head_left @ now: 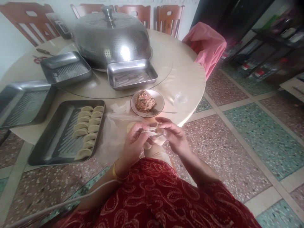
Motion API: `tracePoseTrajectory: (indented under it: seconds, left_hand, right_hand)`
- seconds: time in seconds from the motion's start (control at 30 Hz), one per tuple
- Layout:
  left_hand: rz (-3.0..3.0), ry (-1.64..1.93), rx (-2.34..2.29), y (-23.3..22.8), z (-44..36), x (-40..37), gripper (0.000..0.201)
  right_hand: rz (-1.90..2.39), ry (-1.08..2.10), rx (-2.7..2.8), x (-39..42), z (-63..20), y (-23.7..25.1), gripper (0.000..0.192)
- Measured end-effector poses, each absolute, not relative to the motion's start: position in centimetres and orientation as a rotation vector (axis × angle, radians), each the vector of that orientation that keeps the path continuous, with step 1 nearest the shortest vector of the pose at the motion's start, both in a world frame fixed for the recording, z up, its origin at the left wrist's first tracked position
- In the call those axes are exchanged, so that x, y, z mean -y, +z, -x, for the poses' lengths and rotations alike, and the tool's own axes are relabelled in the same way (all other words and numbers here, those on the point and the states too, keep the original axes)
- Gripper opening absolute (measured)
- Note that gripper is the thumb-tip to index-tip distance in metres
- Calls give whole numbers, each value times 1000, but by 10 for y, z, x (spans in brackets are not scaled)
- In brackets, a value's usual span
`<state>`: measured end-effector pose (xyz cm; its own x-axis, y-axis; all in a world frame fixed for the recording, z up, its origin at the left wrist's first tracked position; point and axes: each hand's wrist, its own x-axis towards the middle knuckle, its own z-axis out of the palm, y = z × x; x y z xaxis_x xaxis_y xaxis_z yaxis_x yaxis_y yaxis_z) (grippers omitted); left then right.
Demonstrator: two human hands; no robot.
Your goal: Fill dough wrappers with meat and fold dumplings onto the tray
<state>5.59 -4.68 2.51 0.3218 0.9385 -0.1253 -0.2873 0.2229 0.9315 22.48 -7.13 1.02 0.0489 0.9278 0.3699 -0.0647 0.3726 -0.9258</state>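
Red patterned cloth [154,196] is seen lowest; just beyond it, a pale, soft dumpling wrapper [152,130], long axis lying left-right, is pinched shut between left hand [134,142] and right hand [172,134], nearer than the white round filling plate [159,96].

person: two bare hands, left hand [134,141] and right hand [173,134]. forearms uncovered, no sleeves seen. thin yellow bangle [118,174] on left wrist. red garment [156,196] with pale paisley print over lap. white cable [71,199] crossing lower left.
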Motion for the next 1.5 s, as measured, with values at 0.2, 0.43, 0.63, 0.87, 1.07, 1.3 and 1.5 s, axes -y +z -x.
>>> tracePoseTrajectory:
  seconds: [0.2,0.43,0.63,0.87,1.07,1.3,1.5]
  left_hand:
    - [-1011,974,-828,28,-57,48,16]
    - [-1124,888,-929,30,-60,46,8]
    - [-1164,854,-880,37,-64,45,10]
    - [-1126,923,-882,41,-67,45,10]
    - [-1166,977,-886,41,-69,45,12]
    - [-1174,961,-820,39,-68,47,10]
    - [-1256,972,-880,32,-67,48,14]
  right_hand:
    - [1104,683,1431,68,-231,20,15]
    - [1203,648,1493,64,-236,24,11]
    - [1119,762,1483,61,-231,26,8]
    - [1080,586,1609,66,-232,27,14]
    - [1086,393,1696,71,-228,31,14]
    - [1114,14,1698,73,-219,25,12]
    - [1102,19,1647,75,-215,19,15]
